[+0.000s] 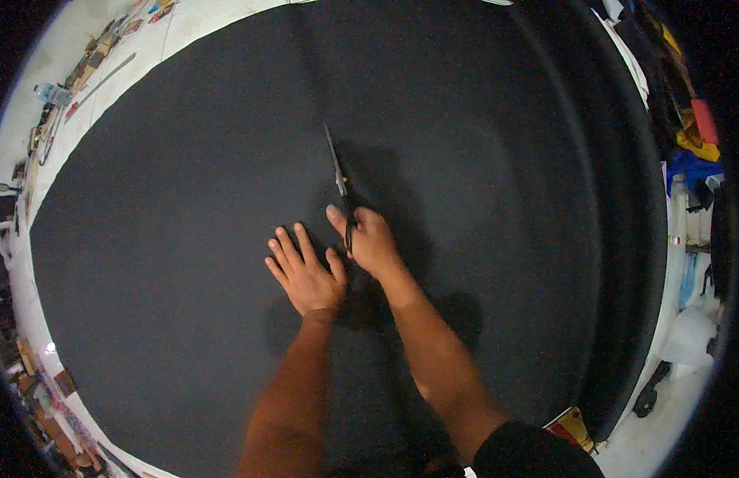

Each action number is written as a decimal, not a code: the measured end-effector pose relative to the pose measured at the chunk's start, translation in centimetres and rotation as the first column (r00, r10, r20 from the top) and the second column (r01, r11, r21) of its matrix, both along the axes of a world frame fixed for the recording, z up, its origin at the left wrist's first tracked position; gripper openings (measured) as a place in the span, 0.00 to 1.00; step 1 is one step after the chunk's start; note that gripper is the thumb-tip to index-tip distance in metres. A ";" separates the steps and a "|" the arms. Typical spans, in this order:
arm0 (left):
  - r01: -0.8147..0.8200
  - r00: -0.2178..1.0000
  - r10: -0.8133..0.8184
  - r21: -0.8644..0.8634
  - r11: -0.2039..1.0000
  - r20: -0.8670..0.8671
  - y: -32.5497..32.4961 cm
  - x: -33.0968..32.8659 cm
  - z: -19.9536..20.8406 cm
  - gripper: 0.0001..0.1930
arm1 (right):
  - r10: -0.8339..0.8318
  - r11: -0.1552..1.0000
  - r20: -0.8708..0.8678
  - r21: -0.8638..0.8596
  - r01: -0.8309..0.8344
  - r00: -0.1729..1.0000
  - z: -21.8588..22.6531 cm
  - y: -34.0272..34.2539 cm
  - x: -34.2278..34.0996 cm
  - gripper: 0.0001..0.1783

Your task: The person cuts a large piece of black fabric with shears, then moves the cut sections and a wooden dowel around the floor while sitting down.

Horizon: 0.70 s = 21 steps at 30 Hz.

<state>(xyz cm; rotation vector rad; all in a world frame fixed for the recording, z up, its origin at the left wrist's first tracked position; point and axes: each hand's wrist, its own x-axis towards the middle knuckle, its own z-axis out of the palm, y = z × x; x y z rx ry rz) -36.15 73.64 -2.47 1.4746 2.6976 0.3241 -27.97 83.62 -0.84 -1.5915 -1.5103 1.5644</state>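
A wide sheet of black material [186,183] covers most of the white table. My left hand [308,272] lies flat on it, fingers spread, a little left of the middle. Just to its right, my right hand [369,239] grips a pair of scissors [337,177] by the dark handles, thumb on the left side. The metal blades point away from me, lying over the sheet, and look nearly closed together. Whether the blades touch or cut the material I cannot tell. A faint dark crease runs in the sheet beyond the tips.
Along the left table edge [98,84] lie a long metal strip, a clear plastic bottle [52,93] and many small items. The sheet's right side is folded into ridges [580,199]. Beyond it are a clear bottle [678,191], a blue bag and white wrapping. A yellow-red item [572,426] sits lower right.
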 end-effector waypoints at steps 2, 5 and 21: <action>0.001 1.000 -0.001 0.000 1.000 0.014 0.2 0.3 0.3 0.35 | 0.003 1.000 -0.035 -0.023 -0.004 0.999 -0.2 1.9 -0.5 0.28; -0.008 0.999 0.008 0.006 1.000 0.031 -0.1 0.1 0.1 0.35 | -0.002 0.996 -0.082 -0.091 -0.006 0.997 0.7 1.5 -0.3 0.28; -0.023 0.994 0.033 -0.096 0.995 0.106 -0.3 0.7 0.7 0.36 | 0.082 0.996 -0.011 -0.041 -0.083 0.997 0.0 17.5 -8.5 0.31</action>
